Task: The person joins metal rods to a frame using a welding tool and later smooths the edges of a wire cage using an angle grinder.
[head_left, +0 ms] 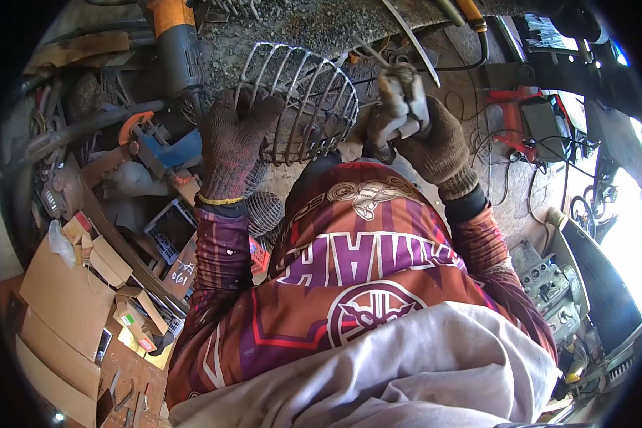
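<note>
My left hand [234, 146], in a dark knitted glove, is closed around the near left side of a curved cage of welded metal wire [314, 85]. The cage stands tilted at the edge of a gritty, debris-covered work surface [225, 32]. In my gloved right hand [441, 146] is a worn welding electrode holder [403, 100], with the fingers wrapped round it. A thin rod [369, 51] sticks out of the holder toward the upper left, its tip apart from the cage as far as I can see. Below my left wrist, another rounded wire cage [265, 212] is partly hidden.
An orange and grey power tool [175, 43] lies at the upper left. A blue and orange machine [170, 151] stands left of my hand. Cardboard boxes [68, 285] fill the lower left. Cables trail near a red-framed machine [510, 125] on the right, above a metal engine part [549, 285].
</note>
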`<action>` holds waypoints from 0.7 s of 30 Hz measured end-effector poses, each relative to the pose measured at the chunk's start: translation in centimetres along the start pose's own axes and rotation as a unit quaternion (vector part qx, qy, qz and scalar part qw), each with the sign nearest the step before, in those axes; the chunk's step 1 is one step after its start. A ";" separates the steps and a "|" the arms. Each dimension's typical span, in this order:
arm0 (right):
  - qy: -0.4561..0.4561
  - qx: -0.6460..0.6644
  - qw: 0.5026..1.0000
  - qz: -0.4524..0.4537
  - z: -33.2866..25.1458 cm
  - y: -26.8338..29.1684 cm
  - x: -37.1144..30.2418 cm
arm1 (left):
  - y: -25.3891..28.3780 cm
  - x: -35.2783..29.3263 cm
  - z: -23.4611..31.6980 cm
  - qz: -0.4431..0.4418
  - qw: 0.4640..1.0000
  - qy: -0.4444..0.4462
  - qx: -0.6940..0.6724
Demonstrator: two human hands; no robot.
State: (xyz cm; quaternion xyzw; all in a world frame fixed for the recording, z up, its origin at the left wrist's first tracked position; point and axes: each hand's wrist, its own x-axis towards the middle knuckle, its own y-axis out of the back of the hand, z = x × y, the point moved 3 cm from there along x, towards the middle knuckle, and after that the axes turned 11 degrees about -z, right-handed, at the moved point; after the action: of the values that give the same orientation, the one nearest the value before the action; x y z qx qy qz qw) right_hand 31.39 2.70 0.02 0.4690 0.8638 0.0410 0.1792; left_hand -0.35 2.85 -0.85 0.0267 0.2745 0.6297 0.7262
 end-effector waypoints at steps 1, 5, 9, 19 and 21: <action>-0.012 -0.010 1.000 -0.010 0.1 -0.1 0.2 | -0.1 0.0 0.5 -0.004 1.000 0.006 -0.017; -0.001 0.023 1.000 -0.016 2.3 0.3 1.1 | -0.5 1.5 0.1 0.029 0.996 -0.029 -0.082; -0.041 -0.018 0.999 -0.022 2.3 0.1 1.2 | -0.2 1.5 0.8 -0.002 0.999 0.040 0.017; -0.075 0.010 0.997 -0.028 3.1 -0.1 2.1 | -0.4 1.2 0.8 0.042 0.997 0.018 0.067; -0.104 0.050 0.993 -0.020 2.5 0.0 2.3 | -0.6 1.1 0.6 0.062 0.996 -0.003 0.067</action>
State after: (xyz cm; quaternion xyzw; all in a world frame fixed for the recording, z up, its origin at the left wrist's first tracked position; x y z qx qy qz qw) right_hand 31.18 4.32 -2.96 0.4619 0.8505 -0.0547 0.2455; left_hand 0.55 3.98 -0.99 0.0947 0.3118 0.6534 0.6833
